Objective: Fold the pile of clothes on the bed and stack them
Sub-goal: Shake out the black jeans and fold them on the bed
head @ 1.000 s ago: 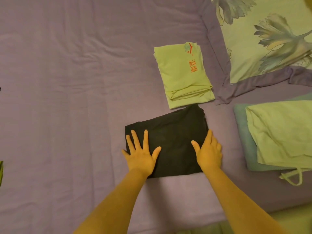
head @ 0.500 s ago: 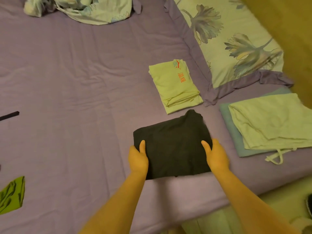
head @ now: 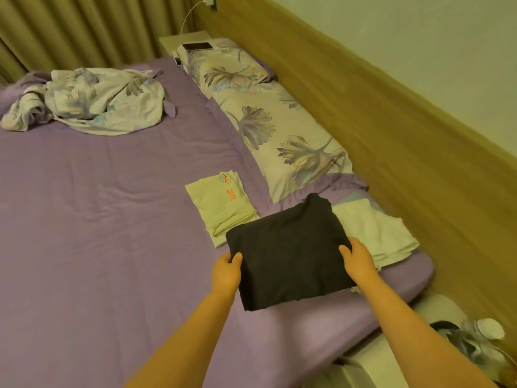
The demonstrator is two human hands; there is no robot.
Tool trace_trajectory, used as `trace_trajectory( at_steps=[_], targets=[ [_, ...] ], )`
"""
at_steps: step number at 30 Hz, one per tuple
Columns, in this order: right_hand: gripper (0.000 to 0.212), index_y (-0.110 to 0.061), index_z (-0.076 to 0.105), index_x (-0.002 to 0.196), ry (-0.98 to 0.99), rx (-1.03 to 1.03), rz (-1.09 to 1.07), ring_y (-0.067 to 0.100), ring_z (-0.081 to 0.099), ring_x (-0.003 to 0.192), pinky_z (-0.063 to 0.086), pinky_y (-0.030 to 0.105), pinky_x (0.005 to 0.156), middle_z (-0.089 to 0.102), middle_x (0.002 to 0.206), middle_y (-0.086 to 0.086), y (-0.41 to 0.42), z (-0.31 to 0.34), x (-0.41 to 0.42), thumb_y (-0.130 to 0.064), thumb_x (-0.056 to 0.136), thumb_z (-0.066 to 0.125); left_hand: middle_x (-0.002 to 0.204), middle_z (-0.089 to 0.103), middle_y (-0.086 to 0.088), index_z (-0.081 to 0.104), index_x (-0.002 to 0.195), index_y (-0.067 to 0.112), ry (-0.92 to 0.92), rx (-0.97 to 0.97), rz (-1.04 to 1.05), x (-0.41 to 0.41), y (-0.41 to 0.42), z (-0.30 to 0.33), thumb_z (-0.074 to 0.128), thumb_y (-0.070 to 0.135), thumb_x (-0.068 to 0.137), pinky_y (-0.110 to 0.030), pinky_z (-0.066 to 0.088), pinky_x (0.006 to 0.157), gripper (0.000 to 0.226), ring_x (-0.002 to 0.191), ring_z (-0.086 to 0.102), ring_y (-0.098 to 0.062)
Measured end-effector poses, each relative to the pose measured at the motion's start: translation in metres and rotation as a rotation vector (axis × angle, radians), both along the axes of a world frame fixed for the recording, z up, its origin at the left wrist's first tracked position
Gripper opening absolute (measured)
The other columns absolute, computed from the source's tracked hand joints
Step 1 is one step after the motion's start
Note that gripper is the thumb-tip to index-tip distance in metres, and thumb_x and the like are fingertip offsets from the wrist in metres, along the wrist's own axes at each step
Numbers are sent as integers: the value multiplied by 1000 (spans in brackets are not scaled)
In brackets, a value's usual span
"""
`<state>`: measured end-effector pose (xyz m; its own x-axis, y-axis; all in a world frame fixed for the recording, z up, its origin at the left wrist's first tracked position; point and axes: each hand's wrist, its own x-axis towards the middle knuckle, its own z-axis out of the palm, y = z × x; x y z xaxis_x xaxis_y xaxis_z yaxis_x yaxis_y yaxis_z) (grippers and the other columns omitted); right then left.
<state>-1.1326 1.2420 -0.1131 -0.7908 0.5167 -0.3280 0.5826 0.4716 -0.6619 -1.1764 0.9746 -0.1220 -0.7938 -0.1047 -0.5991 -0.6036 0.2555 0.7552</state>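
I have the folded black garment [head: 288,256] held up off the purple bed [head: 98,219], one hand on each side edge. My left hand [head: 225,271] grips its left edge, thumb lying on top of the cloth and the fingers hidden beneath; my right hand [head: 356,257] grips the right edge in like fashion. The garment hangs over the near right part of the bed, its far corner overlapping my view of the folded pale shirt with red lettering [head: 221,204] to the left and the pale folded stack [head: 375,233] to the right, near the bed's edge. Beyond them lie two flowered pillows [head: 279,130] along the wooden headboard [head: 391,135], and a crumpled flowered quilt [head: 92,105] sits at the far left.
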Motion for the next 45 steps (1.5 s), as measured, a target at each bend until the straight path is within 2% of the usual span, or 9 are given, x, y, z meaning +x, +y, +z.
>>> trace_trajectory(
  at_steps=[3,9,14,18,25,29,33,39,45],
  targets=[
    [38,3,44,134,13,13,-35,37,45,125,37,40,102,50,135,21,51,5,-12,-11,99,44,110,56,-5,52,122,8,-42,59,-34,-11,52,6,44,20,101,-44,47,98,26,102,55,-24],
    [39,-1,46,136,-31,60,-61,37,47,125,40,46,101,52,134,19,148,-5,-40,-14,99,46,125,56,-12,49,130,7,-137,128,-36,-25,148,-3,44,8,99,-52,45,100,31,113,54,-31],
    [38,-5,45,137,-87,92,-58,35,44,128,40,48,104,49,139,17,206,-25,-52,-13,100,44,134,52,-12,45,135,7,-158,95,-85,-36,199,-20,46,3,98,-44,44,103,38,117,52,-28],
    [44,-9,41,141,-201,49,53,34,44,129,41,46,102,45,142,16,211,-39,-56,-12,98,48,136,51,-12,35,143,13,-184,-52,-209,-37,208,-28,49,7,97,-38,42,102,49,122,51,-28],
    [40,-12,45,137,-262,60,368,26,50,123,44,39,101,50,137,9,136,-35,-62,-19,98,49,110,60,-7,45,135,13,-256,-167,-242,-24,183,-13,57,16,94,-30,49,87,43,93,60,-18],
    [40,-18,44,138,-243,215,666,20,50,121,44,32,96,50,138,4,73,-20,-60,-27,99,46,116,60,-10,48,134,12,-230,-210,-278,-6,144,7,56,21,95,-29,50,88,41,98,62,-22],
    [38,-17,44,138,-208,192,863,21,49,123,42,32,96,49,139,3,5,-7,-54,-27,101,42,117,61,-10,46,136,13,-206,-287,-309,26,89,26,55,26,96,-29,50,86,44,97,61,-22],
    [39,-14,45,138,-168,149,1106,24,46,127,38,32,104,47,141,7,-109,7,-20,-25,100,43,113,61,-8,45,137,15,-201,-367,-169,97,-13,46,54,27,96,-31,52,85,44,89,59,-19],
    [39,-18,46,138,-102,215,1328,21,44,129,36,32,105,46,142,4,-220,25,45,-27,100,42,123,58,-7,46,137,17,-196,-415,-17,193,-117,63,53,32,96,-32,49,91,43,106,59,-23]
  ],
)
